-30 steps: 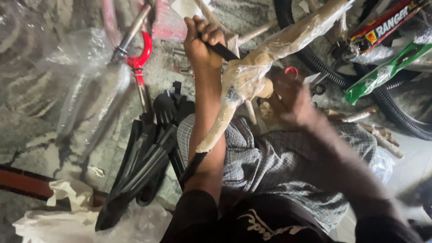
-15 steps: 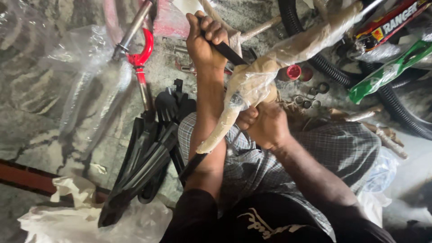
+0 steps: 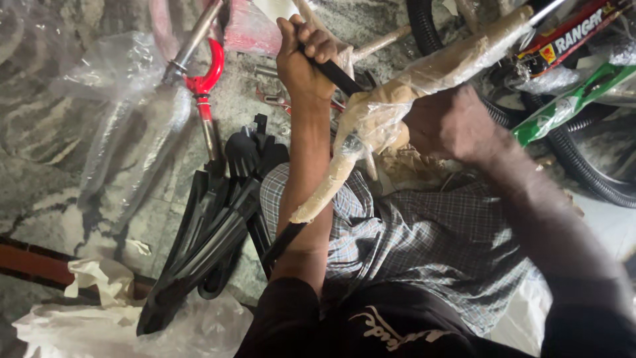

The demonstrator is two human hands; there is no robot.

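Note:
My left hand (image 3: 306,58) is closed around a black bar-shaped tool handle (image 3: 336,76) at the top middle. Just below and right of it a bicycle frame tube wrapped in tan paper and clear plastic (image 3: 391,109) crosses my lap. My right hand (image 3: 456,124) rests on the wrapped joint of that frame, fingers curled over it. A thinner wrapped tube (image 3: 319,193) slants down along my left forearm and ends in a bare black end (image 3: 285,240). My checked cloth (image 3: 424,238) covers my legs beneath.
Black plastic mudguards (image 3: 212,232) lie stacked on the marbled stone floor at left. A plastic-wrapped fork with a red bracket (image 3: 202,83) lies further left. Black tyres (image 3: 576,159) and a green wrapped part (image 3: 570,106) are at right. Crumpled plastic (image 3: 132,325) sits bottom left.
My right hand has moved up from my lap onto the wrapped frame joint. My left hand has kept its grip on the black handle.

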